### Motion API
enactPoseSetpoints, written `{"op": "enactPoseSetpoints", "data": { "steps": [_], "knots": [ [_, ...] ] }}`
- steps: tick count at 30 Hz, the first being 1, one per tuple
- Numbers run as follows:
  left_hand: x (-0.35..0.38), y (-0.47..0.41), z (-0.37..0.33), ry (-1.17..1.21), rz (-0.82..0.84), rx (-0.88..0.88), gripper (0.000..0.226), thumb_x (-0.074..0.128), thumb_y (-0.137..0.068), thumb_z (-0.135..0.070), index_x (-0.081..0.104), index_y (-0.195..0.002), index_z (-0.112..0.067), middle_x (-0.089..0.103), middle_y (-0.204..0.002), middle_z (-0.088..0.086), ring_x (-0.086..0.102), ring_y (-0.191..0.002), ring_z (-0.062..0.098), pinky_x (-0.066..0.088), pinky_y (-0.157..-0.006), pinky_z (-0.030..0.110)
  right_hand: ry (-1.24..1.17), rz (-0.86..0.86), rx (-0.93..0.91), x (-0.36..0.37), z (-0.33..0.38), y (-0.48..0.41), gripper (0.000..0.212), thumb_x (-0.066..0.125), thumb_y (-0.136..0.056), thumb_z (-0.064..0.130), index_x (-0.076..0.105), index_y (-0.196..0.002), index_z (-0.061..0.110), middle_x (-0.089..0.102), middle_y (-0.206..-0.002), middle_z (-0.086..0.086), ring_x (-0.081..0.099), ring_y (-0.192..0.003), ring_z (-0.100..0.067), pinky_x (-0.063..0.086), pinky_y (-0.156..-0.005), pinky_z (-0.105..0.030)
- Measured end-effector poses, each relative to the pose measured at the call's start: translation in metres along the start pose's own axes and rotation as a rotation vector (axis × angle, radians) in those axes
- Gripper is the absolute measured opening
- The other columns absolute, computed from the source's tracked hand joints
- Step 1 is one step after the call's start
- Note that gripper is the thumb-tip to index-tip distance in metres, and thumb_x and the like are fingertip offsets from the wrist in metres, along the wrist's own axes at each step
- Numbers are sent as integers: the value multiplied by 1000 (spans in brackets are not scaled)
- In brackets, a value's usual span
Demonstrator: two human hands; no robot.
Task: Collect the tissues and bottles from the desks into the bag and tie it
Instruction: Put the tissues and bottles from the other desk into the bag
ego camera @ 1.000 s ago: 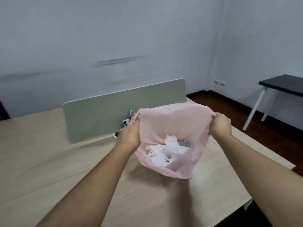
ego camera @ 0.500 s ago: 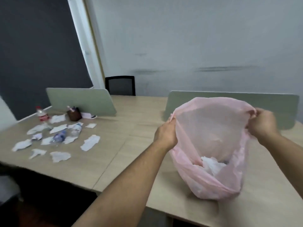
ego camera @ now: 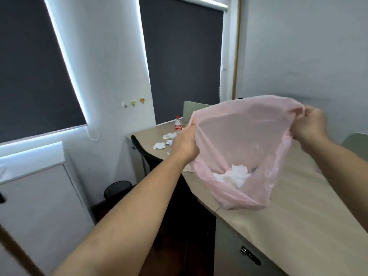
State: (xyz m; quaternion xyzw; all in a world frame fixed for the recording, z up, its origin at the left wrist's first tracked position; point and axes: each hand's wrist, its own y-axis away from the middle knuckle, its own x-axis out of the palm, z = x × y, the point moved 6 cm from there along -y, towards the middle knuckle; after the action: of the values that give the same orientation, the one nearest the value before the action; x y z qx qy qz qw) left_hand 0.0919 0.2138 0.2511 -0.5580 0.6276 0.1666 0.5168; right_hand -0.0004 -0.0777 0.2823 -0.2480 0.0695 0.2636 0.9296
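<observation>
Two dark window blinds (ego camera: 29,66) are seen behind; one wooden desk (ego camera: 298,206) is seen on the right. One pink bag (ego camera: 239,136) is held open over the desk, its rim gripped by the left hand (ego camera: 185,144) and pinched by the right hand (ego camera: 310,126), with white tissues (ego camera: 233,176) wadded inside. One black wire bin (ego camera: 117,189) is seen on the floor. One red-labelled bottle (ego camera: 178,125) and at least four loose tissues (ego camera: 159,145) are seen at the desk's far end, partly blocked by the left hand. Three small hooks (ego camera: 133,103) are fixed to the wall.
</observation>
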Motion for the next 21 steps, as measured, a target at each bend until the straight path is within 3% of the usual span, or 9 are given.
{"op": "enactPoseSetpoints", "data": {
  "steps": [3, 7, 11, 14, 16, 19, 21],
  "knots": [
    [-58, -15, 66, -68, -85, -81, 80, 42, -85, 2, 8, -152, -25, 41, -145, 8, 47, -123, 32, 41, -96, 35, -76, 37, -51, 66, 59, 2, 31, 39, -91, 15, 67, -93, 1, 60, -82, -11, 55, -78, -18, 46, -58, -29],
    [-129, -28, 155, -153, -136, -148, 81, 47, -85, -2, 8, -152, -23, 45, -140, 10, 48, -121, 34, 41, -97, 37, -137, 114, -92, 162, 129, 19, 30, 38, -93, 15, 66, -91, 5, 64, -87, -16, 60, -77, -25, 52, -68, -41],
    [-198, -45, 245, -192, -213, -206, 85, 50, -82, 0, 8, -152, -24, 47, -141, 8, 51, -117, 33, 44, -96, 38, -210, 210, -105, 275, 192, 46, 29, 36, -96, 11, 64, -98, 7, 60, -88, -13, 59, -75, -28, 51, -60, -36],
    [-230, -57, 311, -206, -252, -252, 87, 49, -81, 3, 8, -152, -25, 49, -139, 8, 54, -113, 34, 44, -83, 34, -249, 290, -103, 359, 224, 71, 30, 37, -98, 15, 64, -101, 4, 62, -91, -14, 61, -80, -31, 54, -62, -37],
    [-247, -66, 350, -200, -276, -291, 87, 48, -80, 2, 8, -152, -26, 54, -129, 9, 56, -102, 33, 41, -74, 32, -284, 321, -86, 406, 237, 79, 31, 37, -97, 17, 65, -92, 4, 62, -85, -14, 60, -78, -32, 55, -69, -42],
    [-265, -85, 404, -202, -298, -335, 87, 48, -80, 1, 8, -152, -26, 59, -115, 10, 51, -83, 27, 42, -69, 33, -302, 385, -97, 473, 253, 90, 32, 37, -95, 14, 61, -83, -3, 53, -73, -12, 50, -70, -24, 41, -58, -31],
    [-267, -98, 434, -213, -296, -361, 86, 49, -81, 1, 7, -152, -26, 58, -116, 9, 49, -82, 26, 44, -69, 34, -302, 438, -110, 516, 257, 94, 31, 37, -93, 10, 58, -81, -8, 51, -73, -13, 45, -68, -22, 34, -54, -28]
  ]
}}
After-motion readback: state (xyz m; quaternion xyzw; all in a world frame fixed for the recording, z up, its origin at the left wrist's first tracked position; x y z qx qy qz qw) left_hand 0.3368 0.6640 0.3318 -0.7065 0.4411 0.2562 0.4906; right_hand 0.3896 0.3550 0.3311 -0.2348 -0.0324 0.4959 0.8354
